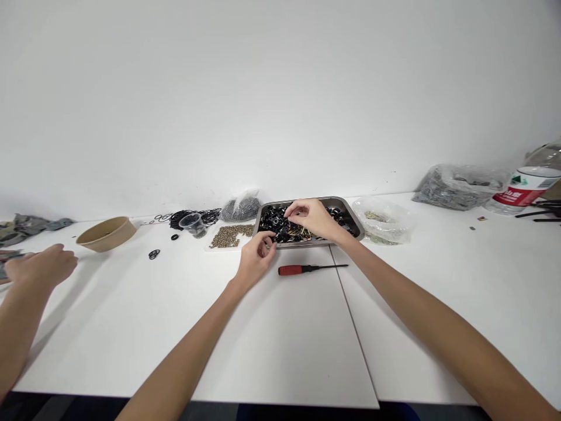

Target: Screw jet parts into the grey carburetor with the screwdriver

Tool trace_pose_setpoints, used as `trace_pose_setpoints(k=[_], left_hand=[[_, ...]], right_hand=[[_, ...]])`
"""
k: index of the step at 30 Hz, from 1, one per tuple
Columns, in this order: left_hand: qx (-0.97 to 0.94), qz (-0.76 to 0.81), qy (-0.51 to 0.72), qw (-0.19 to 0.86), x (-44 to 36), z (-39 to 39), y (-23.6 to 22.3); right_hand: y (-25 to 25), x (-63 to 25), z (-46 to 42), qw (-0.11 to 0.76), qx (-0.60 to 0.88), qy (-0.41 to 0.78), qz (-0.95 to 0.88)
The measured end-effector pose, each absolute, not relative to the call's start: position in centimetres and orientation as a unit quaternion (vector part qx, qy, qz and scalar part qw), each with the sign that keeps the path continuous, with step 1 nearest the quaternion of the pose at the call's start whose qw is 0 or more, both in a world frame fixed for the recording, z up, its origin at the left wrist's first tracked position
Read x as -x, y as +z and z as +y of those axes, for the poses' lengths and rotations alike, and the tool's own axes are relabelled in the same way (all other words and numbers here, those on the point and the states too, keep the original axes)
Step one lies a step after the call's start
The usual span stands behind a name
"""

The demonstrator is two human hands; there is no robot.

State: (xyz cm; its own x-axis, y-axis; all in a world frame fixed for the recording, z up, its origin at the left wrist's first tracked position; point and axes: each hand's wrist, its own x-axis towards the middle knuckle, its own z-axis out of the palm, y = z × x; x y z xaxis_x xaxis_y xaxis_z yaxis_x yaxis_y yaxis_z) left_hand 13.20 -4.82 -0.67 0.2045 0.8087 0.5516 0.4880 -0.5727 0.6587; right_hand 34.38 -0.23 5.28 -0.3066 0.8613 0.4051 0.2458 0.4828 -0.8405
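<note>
The person is picking small black parts out of a metal tray. The right hand is hovering over the heap, fingers pinched on a piece. The left hand, at the tray's near rim, is also pinching something small. Seemingly a sorting or fitting step, calling for fine fingertip work. A red-handled screwdriver is lying just right of the left hand; bare tabletop is opening nearer the body. A co-worker's hand is resting far left.

Silver tray w/ black parts; red-handled screwdriver; tan bowl; brass bits; white table.
</note>
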Motion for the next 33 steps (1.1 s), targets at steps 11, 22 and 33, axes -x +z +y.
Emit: trace_pose_setpoints(k=[11,22,33], left_hand=[[-0.727,0.429,0.498,0.199,-13.7,-5.1,-0.3],[-0.742,0.420,0.498,0.158,-13.5,-4.8,-0.7],[-0.756,0.408,0.491,0.143,-13.4,-4.7,-0.8]], right_hand=[[4.9,-31.9,-2.5,0.413,0.363,0.499,-0.669],[3.2,-36.7,1.7,0.326,0.440,0.208,-0.811],[0.3,-37.2,2.2,0.207,0.409,0.181,-0.870]])
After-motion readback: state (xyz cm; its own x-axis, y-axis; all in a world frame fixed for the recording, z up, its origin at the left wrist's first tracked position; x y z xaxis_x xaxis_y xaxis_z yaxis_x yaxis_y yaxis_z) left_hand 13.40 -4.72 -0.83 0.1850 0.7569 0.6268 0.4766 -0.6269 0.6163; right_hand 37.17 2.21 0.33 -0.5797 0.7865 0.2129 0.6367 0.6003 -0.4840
